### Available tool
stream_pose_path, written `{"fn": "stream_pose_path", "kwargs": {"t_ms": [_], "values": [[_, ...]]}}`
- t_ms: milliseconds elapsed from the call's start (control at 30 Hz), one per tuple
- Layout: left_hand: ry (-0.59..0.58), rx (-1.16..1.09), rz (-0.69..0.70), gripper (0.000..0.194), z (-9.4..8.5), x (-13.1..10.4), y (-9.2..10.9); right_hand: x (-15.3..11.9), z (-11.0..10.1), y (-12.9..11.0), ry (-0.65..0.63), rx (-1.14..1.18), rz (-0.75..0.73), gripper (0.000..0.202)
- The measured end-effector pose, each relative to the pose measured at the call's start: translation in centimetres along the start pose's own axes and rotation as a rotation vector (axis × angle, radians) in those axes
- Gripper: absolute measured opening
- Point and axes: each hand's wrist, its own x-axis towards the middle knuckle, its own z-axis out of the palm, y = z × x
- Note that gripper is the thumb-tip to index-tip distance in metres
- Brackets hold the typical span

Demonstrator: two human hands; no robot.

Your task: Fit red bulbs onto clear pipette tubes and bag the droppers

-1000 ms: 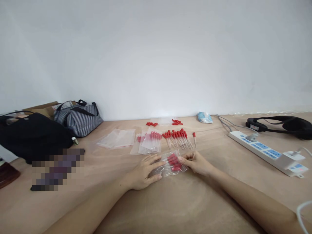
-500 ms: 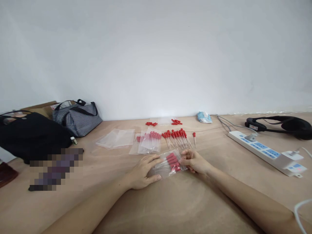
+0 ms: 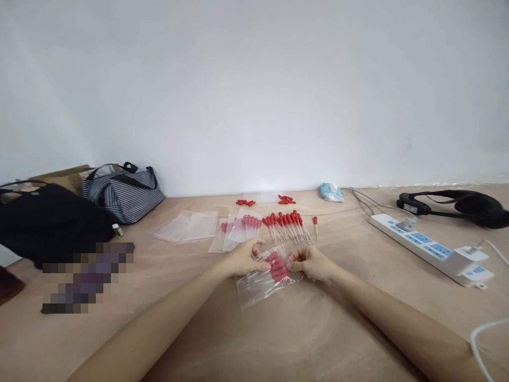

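A clear plastic bag (image 3: 254, 293) lies tilted between my hands, low over the tabletop. Inside it, several droppers with red rubber bulbs (image 3: 279, 268) lie side by side. My left hand (image 3: 247, 259) grips the bag's far left part, its thumb on top and its other fingers curled behind. At the right edge, beside the red bulbs, my right hand (image 3: 314, 263) pinches the plastic between thumb and fingers. Just beyond, a row of loose droppers (image 3: 292, 225) lies on the table, with a single dropper (image 3: 315, 227) at its right.
Filled bags (image 3: 238, 233) and a stack of flat clear bags (image 3: 189, 225) lie left of the loose droppers. Red bulbs (image 3: 245, 202) sit near the wall. A power strip (image 3: 421, 244) and black headset (image 3: 477, 207) are right; a striped bag (image 3: 131, 196) stands left.
My left hand has gone from lying spread on the bag to gripping its far side. The bag has turned slightly, and its clear lower left corner now shows. My right hand stays at its edge.
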Motion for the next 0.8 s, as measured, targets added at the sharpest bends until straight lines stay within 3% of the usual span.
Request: {"fn": "stream_pose_path", "kwargs": {"t_ms": [200, 333, 467, 567, 700, 800], "values": [[-0.256, -0.153, -0.030, 0.038, -0.6, 0.8, 1.5, 1.2, 1.5, 0.6, 0.056, 0.086, -0.305, 0.019], [-0.272, -0.461, -0.003, 0.031, -0.6, -0.7, 1.6, 1.6, 2.0, 1.3, 0.201, 0.108, -0.420, 0.024], [-0.076, -0.643, -0.045, 0.043, -1.6, -2.6, 0.0, 1.5, 1.8, 1.7, 0.248, 0.044, -0.430, 0.025], [0.173, -0.711, -0.083, 0.050, -3.9, -3.2, -1.6, 1.3, 1.6, 1.9, 0.263, -0.077, -0.435, 0.019], [0.548, -0.677, -0.088, 0.046, -7.4, -1.5, -3.5, 1.2, 1.5, 2.0, 0.276, -0.209, -0.448, 0.014], [0.634, -0.616, -0.106, 0.039, -8.9, 1.2, -4.6, 1.3, 1.4, 2.0, 0.258, -0.228, -0.457, 0.013]]}}
